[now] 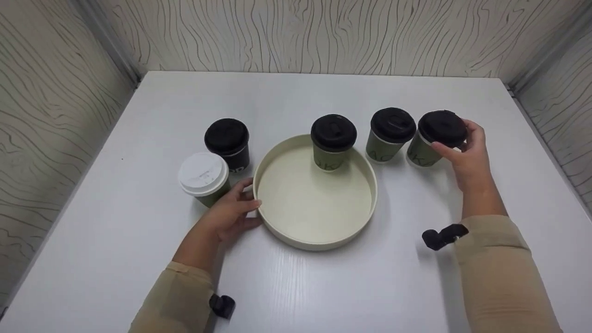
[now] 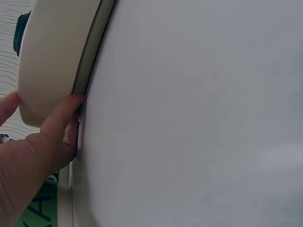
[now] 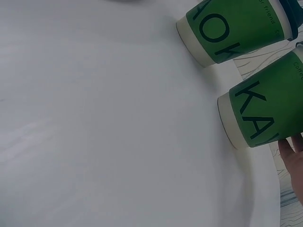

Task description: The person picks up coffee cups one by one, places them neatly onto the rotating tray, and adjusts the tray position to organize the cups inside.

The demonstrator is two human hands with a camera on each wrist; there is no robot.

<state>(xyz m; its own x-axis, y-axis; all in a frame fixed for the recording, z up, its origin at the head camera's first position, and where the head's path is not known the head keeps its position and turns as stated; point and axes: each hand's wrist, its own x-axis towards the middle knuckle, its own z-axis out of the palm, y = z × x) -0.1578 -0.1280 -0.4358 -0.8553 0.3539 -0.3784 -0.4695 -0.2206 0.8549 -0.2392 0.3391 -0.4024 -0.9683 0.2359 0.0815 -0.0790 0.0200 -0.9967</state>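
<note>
A round cream tray (image 1: 305, 199) lies mid-table, with a green paper cup with a black lid (image 1: 329, 159) standing at its back right. My left hand (image 1: 231, 210) grips the tray's left side, thumb at the rim; in the left wrist view, fingers (image 2: 61, 116) meet the outer wall and bottom edge. My right hand (image 1: 474, 159) holds the rightmost green cup (image 1: 423, 150) near its black lid, from the right. In the right wrist view, this cup (image 3: 267, 104) leans in the picture, and only part of the hand (image 3: 296, 163) shows.
Another green cup with a black lid (image 1: 385, 147) stands between the tray and the held cup. Left of the tray are a black cup (image 1: 237, 159) and a white-lidded green cup (image 1: 203, 178), close to my left hand. Patterned panels (image 1: 296, 37) border the white table (image 1: 296, 286).
</note>
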